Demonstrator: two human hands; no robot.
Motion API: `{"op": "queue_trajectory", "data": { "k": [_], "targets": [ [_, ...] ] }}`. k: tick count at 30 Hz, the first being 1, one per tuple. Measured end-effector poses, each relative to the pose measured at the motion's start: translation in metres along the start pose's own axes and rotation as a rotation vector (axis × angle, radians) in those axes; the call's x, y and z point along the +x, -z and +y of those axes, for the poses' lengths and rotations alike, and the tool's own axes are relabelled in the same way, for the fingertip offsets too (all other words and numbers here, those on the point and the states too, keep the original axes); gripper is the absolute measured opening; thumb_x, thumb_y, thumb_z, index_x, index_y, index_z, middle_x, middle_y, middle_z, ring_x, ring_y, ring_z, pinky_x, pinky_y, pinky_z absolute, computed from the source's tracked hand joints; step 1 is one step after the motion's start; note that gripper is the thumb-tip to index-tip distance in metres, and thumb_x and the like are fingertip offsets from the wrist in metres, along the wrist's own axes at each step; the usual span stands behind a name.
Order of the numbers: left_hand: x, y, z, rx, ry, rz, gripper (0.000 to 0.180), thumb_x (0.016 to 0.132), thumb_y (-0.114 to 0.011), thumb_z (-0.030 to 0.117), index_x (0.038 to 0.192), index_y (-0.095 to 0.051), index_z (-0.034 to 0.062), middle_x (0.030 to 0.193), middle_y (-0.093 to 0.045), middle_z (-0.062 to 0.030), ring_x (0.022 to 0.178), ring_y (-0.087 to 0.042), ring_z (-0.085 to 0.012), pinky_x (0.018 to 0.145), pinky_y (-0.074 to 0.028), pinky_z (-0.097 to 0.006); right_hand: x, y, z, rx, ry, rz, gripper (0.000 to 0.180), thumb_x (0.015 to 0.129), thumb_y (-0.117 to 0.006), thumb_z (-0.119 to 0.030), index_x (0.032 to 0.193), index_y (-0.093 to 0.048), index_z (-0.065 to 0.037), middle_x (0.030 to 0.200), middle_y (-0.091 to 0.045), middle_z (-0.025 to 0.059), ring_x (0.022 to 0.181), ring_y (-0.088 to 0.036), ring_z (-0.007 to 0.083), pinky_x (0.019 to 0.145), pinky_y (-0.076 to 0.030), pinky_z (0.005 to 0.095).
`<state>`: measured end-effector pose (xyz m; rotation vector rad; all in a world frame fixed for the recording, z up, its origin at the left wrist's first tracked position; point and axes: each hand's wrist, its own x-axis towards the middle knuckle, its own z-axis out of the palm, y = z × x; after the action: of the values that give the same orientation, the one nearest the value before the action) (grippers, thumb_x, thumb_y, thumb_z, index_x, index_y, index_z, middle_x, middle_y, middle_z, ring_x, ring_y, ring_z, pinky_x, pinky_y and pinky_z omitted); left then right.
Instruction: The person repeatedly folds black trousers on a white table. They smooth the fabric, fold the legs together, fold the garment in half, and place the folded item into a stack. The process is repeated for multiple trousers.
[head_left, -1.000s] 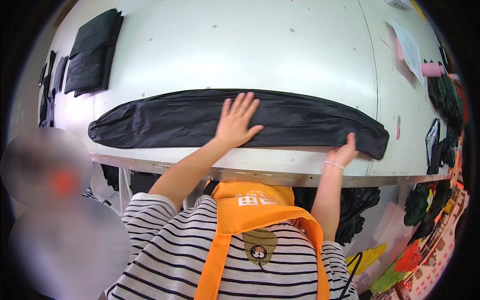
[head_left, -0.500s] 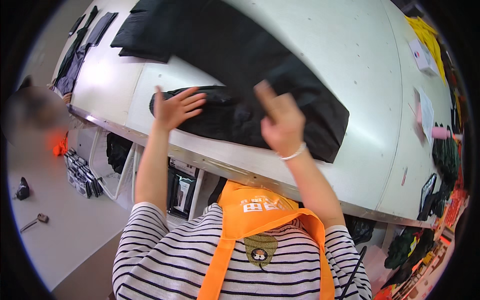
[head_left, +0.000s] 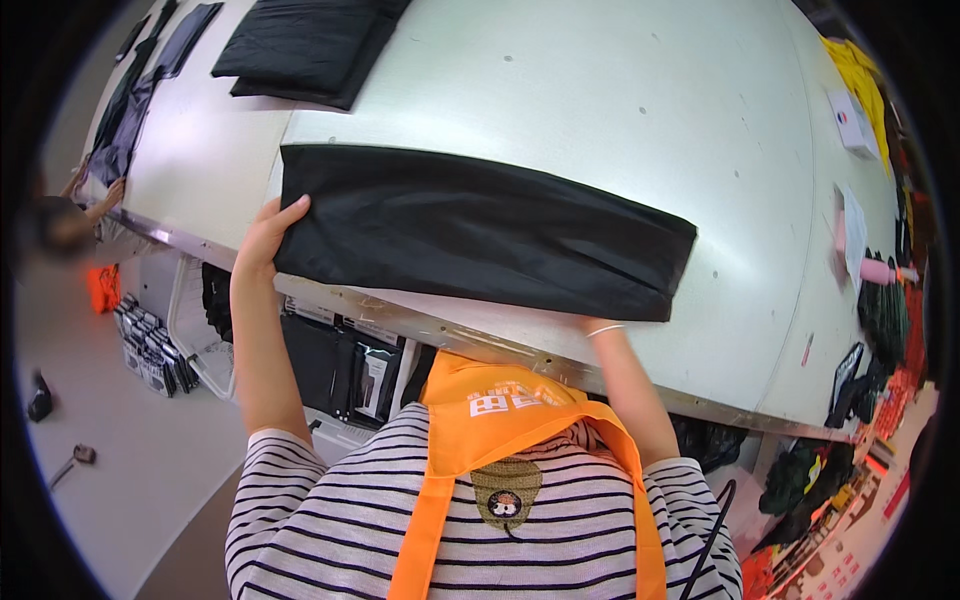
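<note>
A black garment [head_left: 480, 230], folded into a long flat strip, lies along the near side of the white table [head_left: 560, 110]. Its kind cannot be made out for certain. At its left end my left hand [head_left: 266, 238] grips the cloth, thumb on top and fingers tucked out of sight. My right hand [head_left: 597, 324] reaches beneath the near edge towards the right end; cloth covers its fingers. Beyond the strip, at the far left, sits a pile of folded black garments [head_left: 300, 55].
Another person's hand [head_left: 115, 190] is by grey and black garments [head_left: 125, 130] at the table's left end. On the right are a white box [head_left: 850, 122], a paper sheet [head_left: 852, 230] and a pink bottle [head_left: 878, 271]. Shelves with packages [head_left: 370, 380] stand below the metal table edge [head_left: 450, 325].
The far length of black cloth has come down over the near part, making one strip. My left hand moved left to its end; my right hand went from above the cloth to underneath.
</note>
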<state>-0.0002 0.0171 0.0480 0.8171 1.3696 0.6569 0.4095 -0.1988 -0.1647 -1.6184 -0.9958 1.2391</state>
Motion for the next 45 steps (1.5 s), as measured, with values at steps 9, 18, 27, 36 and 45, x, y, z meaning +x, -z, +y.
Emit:
{"op": "queue_trajectory", "data": {
  "k": [9,18,27,36,45],
  "targets": [
    [0.073,0.014,-0.079,0.104,0.184,0.116,0.038,0.084,-0.065,0.022,0.108,-0.056,-0.0064,0.095,-0.064,-0.0118,0.078,-0.064,-0.0188,0.069,-0.053,-0.03,-0.016,0.101,-0.014,-0.911,0.135,0.431,0.057,0.083,-0.061,-0.034,0.127,-0.049,0.0,0.133,-0.047,0.0185,0.124,-0.042,0.0324,0.107,-0.032,0.0379],
    [0.086,0.039,-0.095,0.717,-0.298,0.36,0.039,0.082,-0.067,0.025,0.107,-0.06,-0.0046,0.087,-0.066,-0.0093,0.08,-0.063,-0.0195,0.074,-0.049,-0.028,-0.105,0.091,-0.066,-0.694,0.543,0.18,0.014,0.077,-0.06,-0.003,0.09,-0.063,-0.005,0.089,-0.062,0.0126,0.085,-0.058,0.0326,0.078,-0.047,0.0416],
    [0.015,-0.366,-0.055,1.079,-1.182,-0.09,0.028,0.072,-0.073,0.027,0.089,-0.066,0.0061,0.089,-0.063,-0.0095,0.084,-0.059,-0.0303,0.078,-0.047,-0.039,-0.087,0.109,-0.025,-0.761,0.097,0.735,0.036,0.076,-0.064,-0.007,0.111,-0.06,-0.007,0.105,-0.052,0.009,0.103,-0.046,0.0287,0.088,-0.034,0.041],
    [0.031,-0.493,-0.098,1.355,-1.19,-0.34,0.022,0.072,-0.072,0.025,0.082,-0.063,0.0081,0.085,-0.059,-0.0066,0.085,-0.057,-0.0247,0.075,-0.044,-0.038,-0.085,0.12,-0.018,-0.727,0.21,0.787,0.028,0.074,-0.067,-0.01,0.102,-0.066,-0.012,0.093,-0.056,0.0021,0.092,-0.051,0.0218,0.081,-0.036,0.0366],
    [0.057,-0.504,-0.112,1.396,-0.895,-0.42,0.019,0.077,-0.068,0.021,0.08,-0.066,0.0025,0.078,-0.064,-0.0111,0.077,-0.061,-0.0259,0.069,-0.049,-0.037,-0.086,0.124,-0.017,-0.667,0.252,0.772,0.015,0.073,-0.067,-0.01,0.088,-0.064,-0.011,0.087,-0.057,0.0013,0.089,-0.053,0.0201,0.079,-0.036,0.0358]
  ]
}}
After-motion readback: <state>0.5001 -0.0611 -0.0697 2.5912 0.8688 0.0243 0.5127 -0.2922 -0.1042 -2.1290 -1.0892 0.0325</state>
